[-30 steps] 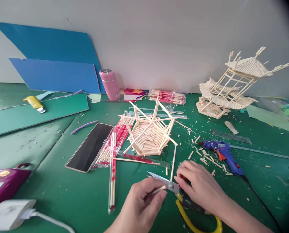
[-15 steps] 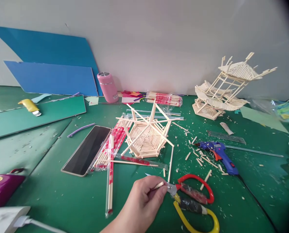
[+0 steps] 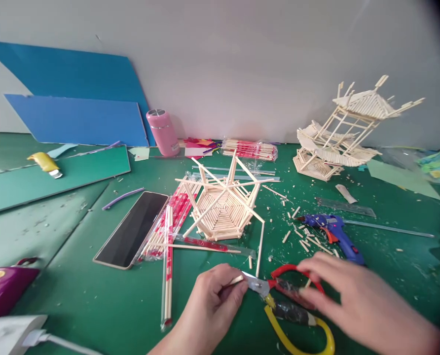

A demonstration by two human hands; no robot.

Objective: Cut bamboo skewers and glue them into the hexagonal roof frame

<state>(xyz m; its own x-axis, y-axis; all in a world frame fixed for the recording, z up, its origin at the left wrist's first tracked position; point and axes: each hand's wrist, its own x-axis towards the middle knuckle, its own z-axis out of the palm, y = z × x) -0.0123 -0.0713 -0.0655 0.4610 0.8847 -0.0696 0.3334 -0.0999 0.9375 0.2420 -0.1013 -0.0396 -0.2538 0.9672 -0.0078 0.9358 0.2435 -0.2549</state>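
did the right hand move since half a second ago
Yes. It was out of view then; now the right hand has come in from the right and reaches over the red-handled pliers, just in front of the blue glue gun.

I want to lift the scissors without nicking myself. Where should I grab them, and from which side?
Take the scissors by the red loop and yellow loop, coming from the right: the handles open that way, while the blades point left, next to the left hand. The right hand is already over the red loop.
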